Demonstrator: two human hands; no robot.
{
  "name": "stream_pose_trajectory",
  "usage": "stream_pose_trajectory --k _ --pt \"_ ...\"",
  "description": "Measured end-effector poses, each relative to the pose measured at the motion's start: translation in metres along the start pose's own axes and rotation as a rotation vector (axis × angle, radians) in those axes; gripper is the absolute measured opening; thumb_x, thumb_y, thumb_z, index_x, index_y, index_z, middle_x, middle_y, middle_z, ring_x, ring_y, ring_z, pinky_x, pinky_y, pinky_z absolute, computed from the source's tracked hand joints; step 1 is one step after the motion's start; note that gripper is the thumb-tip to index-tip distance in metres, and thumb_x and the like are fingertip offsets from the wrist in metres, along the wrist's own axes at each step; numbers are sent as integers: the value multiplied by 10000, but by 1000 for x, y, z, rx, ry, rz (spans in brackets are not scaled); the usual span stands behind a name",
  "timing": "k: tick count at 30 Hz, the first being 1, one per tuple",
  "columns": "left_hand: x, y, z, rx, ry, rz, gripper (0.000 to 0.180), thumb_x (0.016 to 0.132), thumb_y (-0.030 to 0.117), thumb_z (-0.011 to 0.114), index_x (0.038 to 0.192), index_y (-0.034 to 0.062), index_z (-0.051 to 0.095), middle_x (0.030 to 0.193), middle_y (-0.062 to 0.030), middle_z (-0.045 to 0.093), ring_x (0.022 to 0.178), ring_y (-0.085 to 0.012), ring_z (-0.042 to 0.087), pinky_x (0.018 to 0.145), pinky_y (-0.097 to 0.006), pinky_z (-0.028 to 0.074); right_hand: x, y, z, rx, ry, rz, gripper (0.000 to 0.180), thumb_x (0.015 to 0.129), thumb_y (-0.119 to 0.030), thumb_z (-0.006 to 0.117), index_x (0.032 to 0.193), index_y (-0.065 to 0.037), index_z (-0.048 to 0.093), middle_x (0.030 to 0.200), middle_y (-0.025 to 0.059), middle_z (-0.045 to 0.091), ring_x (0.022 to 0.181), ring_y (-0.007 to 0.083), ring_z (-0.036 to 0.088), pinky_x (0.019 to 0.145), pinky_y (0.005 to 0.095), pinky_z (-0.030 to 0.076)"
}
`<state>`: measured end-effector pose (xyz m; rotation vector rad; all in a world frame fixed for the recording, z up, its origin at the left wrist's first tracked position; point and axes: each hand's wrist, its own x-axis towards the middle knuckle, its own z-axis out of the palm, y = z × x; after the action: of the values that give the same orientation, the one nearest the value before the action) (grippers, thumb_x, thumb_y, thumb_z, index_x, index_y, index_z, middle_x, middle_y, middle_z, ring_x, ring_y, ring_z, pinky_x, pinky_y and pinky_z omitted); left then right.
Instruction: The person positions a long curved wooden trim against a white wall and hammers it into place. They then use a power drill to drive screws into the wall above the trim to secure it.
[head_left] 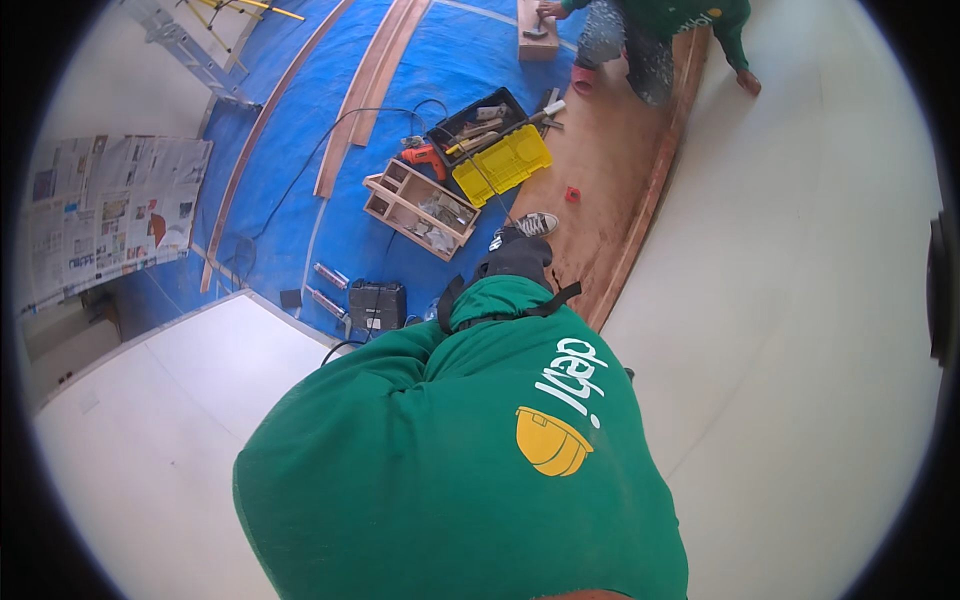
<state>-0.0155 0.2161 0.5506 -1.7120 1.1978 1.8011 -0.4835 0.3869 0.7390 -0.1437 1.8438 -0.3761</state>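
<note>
Neither of my hands shows; the green shirt [450, 450] on my body fills the lower middle of the head view, and my arms cannot be made out beyond its cloth. One of my sneakers [537, 224] rests on the brown wooden board [600, 150]. Close by lie a wooden tool tray [408, 212] with small items in it, an orange power drill [428, 158] and an open black toolbox [480, 120] with a yellow lid [503, 163]. A red ring-shaped piece [572, 194] sits on the board.
A co-worker [640, 45] kneels on the board's far end, one hand at a hammer [537, 30] on a wooden box. Blue sheeting holds long planks [375, 80], a cable, sealant tubes [330, 275] and a black case [378, 305]. A ladder [195, 50] stands far left; a pale wall [800, 250] borders the right.
</note>
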Motion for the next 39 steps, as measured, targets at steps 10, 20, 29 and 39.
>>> stream_pose_trajectory --k 10,20,29,39 --pt "-12 32 -78 -656 366 -123 702 1027 531 685 1518 42 574 1298 -180 760 1049 -380 782 831 -565 634 4 -11 -29 -183 -62 6 309 863 -220 729 999 57 754 885 162 755 718 274 727 662 412 571" --pt "-94 -198 -56 -749 278 -225 601 1060 474 679 1567 174 557 1382 -112 706 1210 -398 683 974 -587 556 4 -14 -51 -302 -77 9 324 865 -223 726 1025 56 757 910 166 763 740 276 736 677 410 577" --pt "-103 -160 -26 -799 171 -475 623 1065 489 661 1579 162 532 1444 -146 661 1244 -434 654 991 -610 539 -5 11 -55 -254 -52 -7 338 866 -226 723 1048 56 760 933 169 770 759 279 744 691 408 583" --pt "21 29 -12 20 -136 43 581 1060 489 656 1521 140 604 1386 -134 699 1122 -384 709 911 -569 573 -24 61 -18 108 146 -24 352 868 -228 720 1073 54 764 955 171 778 779 280 752 706 406 588"
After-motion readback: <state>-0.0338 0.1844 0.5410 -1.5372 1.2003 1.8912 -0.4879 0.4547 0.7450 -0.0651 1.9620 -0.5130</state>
